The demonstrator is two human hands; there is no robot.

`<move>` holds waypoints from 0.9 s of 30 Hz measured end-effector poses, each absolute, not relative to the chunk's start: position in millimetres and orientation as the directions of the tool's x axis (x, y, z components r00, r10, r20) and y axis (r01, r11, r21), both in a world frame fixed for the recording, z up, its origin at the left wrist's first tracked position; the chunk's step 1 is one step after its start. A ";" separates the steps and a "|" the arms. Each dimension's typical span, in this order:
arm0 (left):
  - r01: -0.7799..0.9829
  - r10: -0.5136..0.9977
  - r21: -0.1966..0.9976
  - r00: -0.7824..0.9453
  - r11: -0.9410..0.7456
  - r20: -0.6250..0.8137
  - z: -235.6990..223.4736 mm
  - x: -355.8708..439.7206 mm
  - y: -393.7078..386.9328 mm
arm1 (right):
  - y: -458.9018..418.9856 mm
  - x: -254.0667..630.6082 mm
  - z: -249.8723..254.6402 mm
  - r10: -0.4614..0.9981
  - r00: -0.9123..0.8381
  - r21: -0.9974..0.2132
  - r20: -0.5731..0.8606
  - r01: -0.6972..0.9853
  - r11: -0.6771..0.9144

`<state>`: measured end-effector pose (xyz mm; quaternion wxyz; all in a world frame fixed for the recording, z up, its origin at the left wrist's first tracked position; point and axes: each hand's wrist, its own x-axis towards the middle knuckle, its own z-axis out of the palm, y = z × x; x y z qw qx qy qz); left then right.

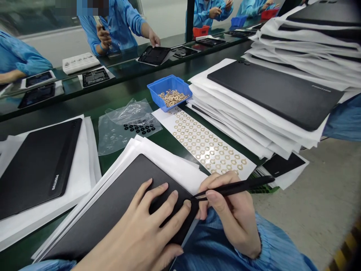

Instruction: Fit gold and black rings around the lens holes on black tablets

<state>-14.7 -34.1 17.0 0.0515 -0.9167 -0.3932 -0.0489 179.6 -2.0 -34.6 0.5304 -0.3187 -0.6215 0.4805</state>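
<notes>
A black tablet back cover [113, 195] lies on white paper sheets [166, 158] in front of me. My left hand [158, 218] rests flat on it with the fingers spread, its index fingertip close to the cover's right corner. My right hand [228, 203] grips black tweezers [239, 187], whose tips reach that corner beside my left index finger. Whatever is at the tips is too small to make out. Beyond the cover lies a white sheet [203, 139] with rows of gold ring-shaped pieces. A blue bin [158, 92] of loose gold rings [172, 98] stands at its far end.
A clear plastic bag [109, 131] with black rings lies behind the cover. Stacked covers between papers stand at right [273, 90] and left [42, 162]. Across the line, a co-worker [118, 30] in blue handles a black panel [154, 55]. More black panels lie along the line.
</notes>
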 end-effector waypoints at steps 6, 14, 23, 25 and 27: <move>0.732 0.731 -0.019 0.681 -0.681 0.041 29.0 -12.2 -30.7 | -1.0 180.7 -35.7 0.887 -0.249 -0.921 0.389 -0.086 0.380; 0.729 0.725 0.015 0.679 -0.685 0.117 20.2 -16.5 -35.5 | -2.3 177.4 -37.1 0.883 -0.246 -0.915 0.401 -0.055 0.400; 0.713 0.713 0.007 0.701 -0.701 0.020 27.6 -13.9 -32.5 | -1.8 177.9 -33.8 0.878 -0.246 -0.909 0.410 -0.027 0.416; 0.716 0.716 0.007 0.698 -0.698 0.012 27.0 -13.9 -33.1 | -0.8 178.3 -33.3 0.877 -0.251 -0.909 0.409 -0.030 0.415; 0.711 0.711 -0.003 0.703 -0.703 0.011 26.4 -14.5 -34.0 | -0.1 178.6 -33.6 0.874 -0.252 -0.906 0.416 -0.032 0.422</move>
